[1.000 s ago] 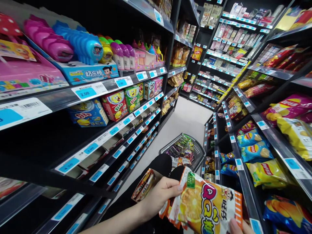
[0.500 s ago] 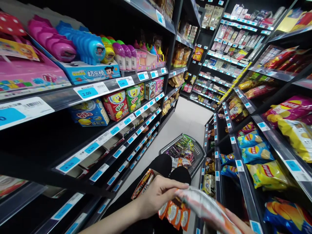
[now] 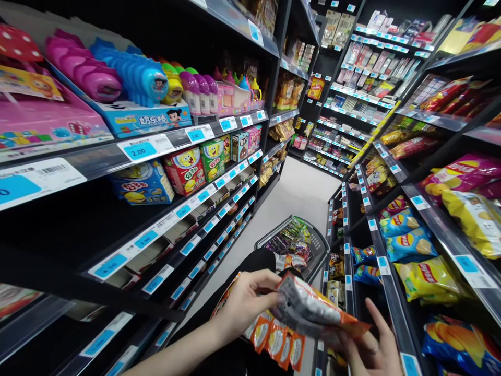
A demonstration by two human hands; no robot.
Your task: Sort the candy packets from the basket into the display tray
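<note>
Packet [image 3: 313, 304], slim orange-and-silver crinkled plastic: left hand [image 3: 250, 305] pinches one end; right hand [image 3: 373, 347] at other, grip unclear. Light edge hold, both ends supported, should limit crumpling.

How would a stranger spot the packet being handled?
Find the dark basket in the aisle, then look just below it in the picture. Between the left hand and the right hand is the packet, set apart from the row of orange packet ends beneath by its broad silvery-grey surface.
</note>
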